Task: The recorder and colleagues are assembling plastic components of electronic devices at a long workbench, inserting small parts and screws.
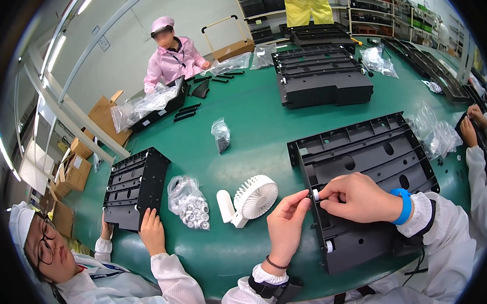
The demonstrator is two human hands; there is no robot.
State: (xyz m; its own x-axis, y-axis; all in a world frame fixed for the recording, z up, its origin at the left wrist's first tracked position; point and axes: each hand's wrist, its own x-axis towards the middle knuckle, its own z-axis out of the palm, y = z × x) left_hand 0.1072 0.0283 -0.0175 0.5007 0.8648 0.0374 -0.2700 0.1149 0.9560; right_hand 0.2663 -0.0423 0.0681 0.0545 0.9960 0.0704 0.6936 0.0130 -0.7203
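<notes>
Head view: right hand (353, 199) is gripping white roller (316, 194), left hand (286, 225) pinching at frame's sidewall (320, 232), pointing lengthwise toward tabletop's (254, 138) far edge.

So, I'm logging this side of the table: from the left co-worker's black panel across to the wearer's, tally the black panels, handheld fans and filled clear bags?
Black panels: 2 (left co-worker's panel, wearer's panel)
White handheld fan: 1
Filled clear bags: 2 (bag of white rollers, bag of small dark pieces)
Total: 5
</notes>
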